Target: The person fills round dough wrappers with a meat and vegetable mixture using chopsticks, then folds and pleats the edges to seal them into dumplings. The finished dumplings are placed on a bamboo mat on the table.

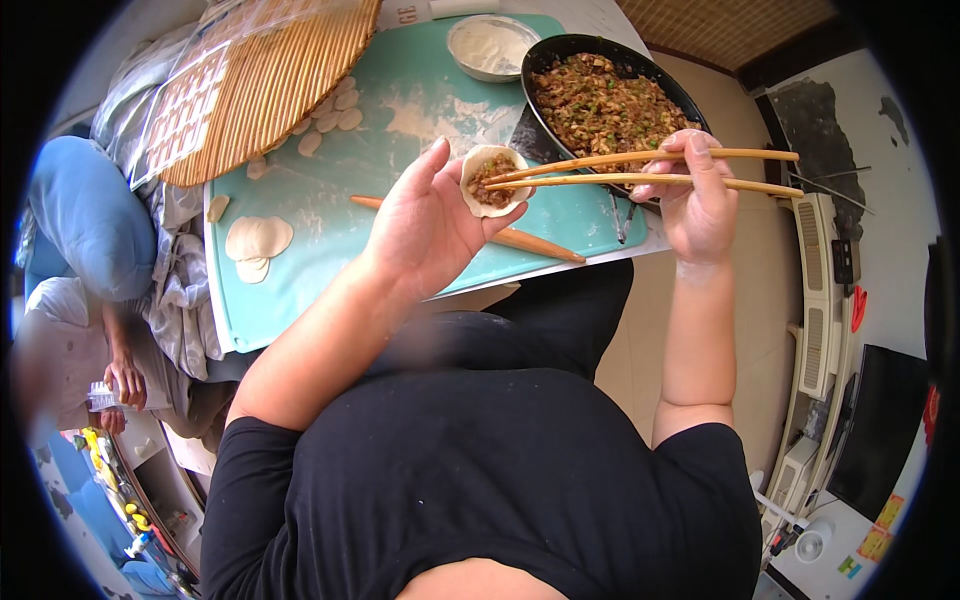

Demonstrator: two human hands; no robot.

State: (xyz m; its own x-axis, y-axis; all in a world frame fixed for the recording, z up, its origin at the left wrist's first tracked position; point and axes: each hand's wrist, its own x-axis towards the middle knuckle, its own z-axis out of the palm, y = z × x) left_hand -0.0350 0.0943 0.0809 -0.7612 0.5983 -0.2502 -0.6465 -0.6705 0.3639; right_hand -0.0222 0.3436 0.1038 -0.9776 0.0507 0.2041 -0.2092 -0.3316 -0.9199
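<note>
My left hand (425, 225) cups a round dumpling wrapper (513, 160), palm up, above the mat. Brown minced filling (490, 188) lies in the middle of the wrapper. In my right hand (690, 195) is a pair of wooden chopsticks (600, 180), their tips touching the filling. A black pan (540, 115) heaped with chopped filling (600, 100) stands just beyond my right hand. Beneath my left hand a wooden rolling pin (538, 243) rests on the turquoise mat (300, 310), partly hidden by that hand.
Flat wrappers (258, 238) lie at the mat's left, with several more (335, 112) beside a round slatted tray (270, 80). A metal bowl of flour (492, 48) stands at the far side, near the pan. At the left edge, another person's hand (125, 380) holds a clear object.
</note>
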